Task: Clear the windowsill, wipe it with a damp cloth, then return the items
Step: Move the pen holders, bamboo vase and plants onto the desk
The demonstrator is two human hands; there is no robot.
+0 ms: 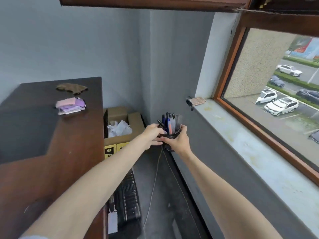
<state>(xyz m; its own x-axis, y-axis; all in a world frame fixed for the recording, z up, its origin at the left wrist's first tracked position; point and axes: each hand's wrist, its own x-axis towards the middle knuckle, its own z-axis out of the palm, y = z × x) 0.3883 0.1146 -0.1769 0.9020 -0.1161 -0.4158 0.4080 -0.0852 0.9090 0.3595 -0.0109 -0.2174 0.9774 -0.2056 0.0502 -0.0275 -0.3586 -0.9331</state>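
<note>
Left hand (153, 133) and right hand (177, 140) both clasp the mesh pen holder (172, 134) in mid-air, best kept level so no pens (167, 120) spill before the cabinet (34, 131).

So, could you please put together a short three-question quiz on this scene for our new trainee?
1. True or false: the pen holder stands on the windowsill.
2. What lies at the far end of the windowsill? A) a small pouch B) a mug C) a book
3. Fill in: the brown cloth lies on the ____.
Key: 1 false, the left hand and the right hand hold it off the sill; 2 A; 3 desk.
</note>
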